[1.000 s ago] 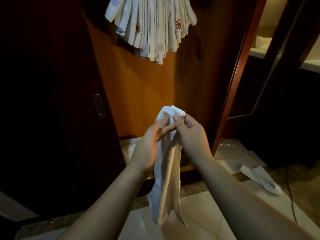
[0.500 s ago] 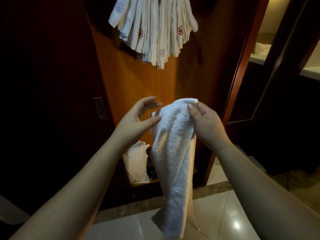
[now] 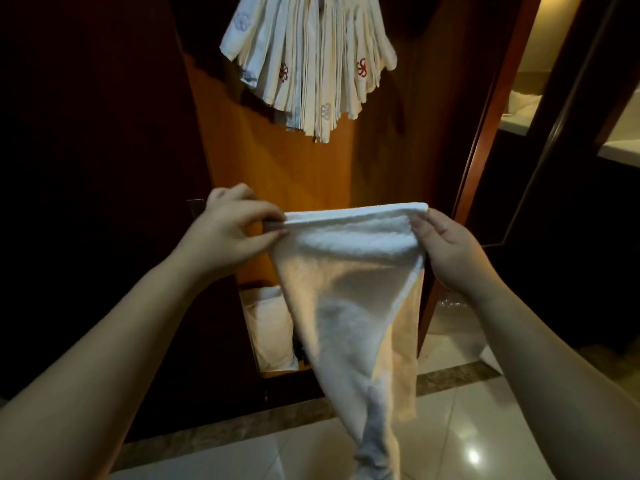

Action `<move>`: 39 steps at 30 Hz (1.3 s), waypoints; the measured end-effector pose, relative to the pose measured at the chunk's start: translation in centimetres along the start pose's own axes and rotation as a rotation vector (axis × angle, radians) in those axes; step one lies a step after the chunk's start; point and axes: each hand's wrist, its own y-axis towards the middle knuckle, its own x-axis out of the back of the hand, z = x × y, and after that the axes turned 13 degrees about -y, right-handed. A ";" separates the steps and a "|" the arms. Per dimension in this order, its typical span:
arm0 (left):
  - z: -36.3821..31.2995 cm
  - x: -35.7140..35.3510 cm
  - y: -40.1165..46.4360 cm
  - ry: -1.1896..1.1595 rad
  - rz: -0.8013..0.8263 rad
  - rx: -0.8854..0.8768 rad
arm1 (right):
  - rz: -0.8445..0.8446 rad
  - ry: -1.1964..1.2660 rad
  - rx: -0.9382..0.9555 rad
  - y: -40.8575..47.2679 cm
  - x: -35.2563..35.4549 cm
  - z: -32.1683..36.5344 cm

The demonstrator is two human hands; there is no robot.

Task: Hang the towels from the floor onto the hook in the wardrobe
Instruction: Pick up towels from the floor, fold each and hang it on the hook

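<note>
A: Both hands have drawn apart since half a second ago, pulling the towel's point(image 3: 349, 289) top edge out flat where it hung bunched before.

B: How are they holding it?

A: Left hand point(image 3: 228, 233) pinches the left corner between thumb and fingers, curled tight on the cloth. Right hand point(image 3: 440, 244) grips the right corner, thumb on the near face, fingertips behind the hem.

B: And the towel itself?

A: Stretched level between the 2 hands at centre frame, then tapering down toward 6 o'clock, its tail hanging in front of the tiled floor point(image 3: 467, 427). It touches nothing but the hands.

B: Where is the hook?

A: I cannot see the hook. At 12 o'clock a fan of hung towels point(image 3: 308, 67) spreads against the wardrobe's point(image 3: 277, 168) wooden back panel, several with red or pale embroidered motifs. They are well above the held towel.

B: Anything lower?

A: At 7 o'clock from the towel, a white bag point(image 3: 270, 327) sits in the wardrobe's bottom. At 4 o'clock, a white corner of cloth point(image 3: 490, 360) lies on the floor.
</note>
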 end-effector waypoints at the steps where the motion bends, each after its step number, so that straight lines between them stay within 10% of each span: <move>1: -0.5 0.2 0.2 -0.006 -0.031 -0.018 | -0.014 0.010 0.002 0.1 0.0 0.0; 14: -2.1 1.4 0.9 -0.323 -0.155 0.105 | -0.096 0.132 -0.023 1.0 -1.9 1.9; 21: 0.4 1.5 2.1 -0.526 0.113 0.602 | -0.065 0.130 -0.059 1.6 -2.6 2.8; 29: -0.5 -1.4 1.2 -1.244 -0.321 0.370 | -0.293 0.196 -0.032 2.6 -2.1 3.8; 39: -2.2 -2.6 3.0 -1.189 -0.380 0.464 | -0.315 0.126 -0.078 3.1 -1.6 1.7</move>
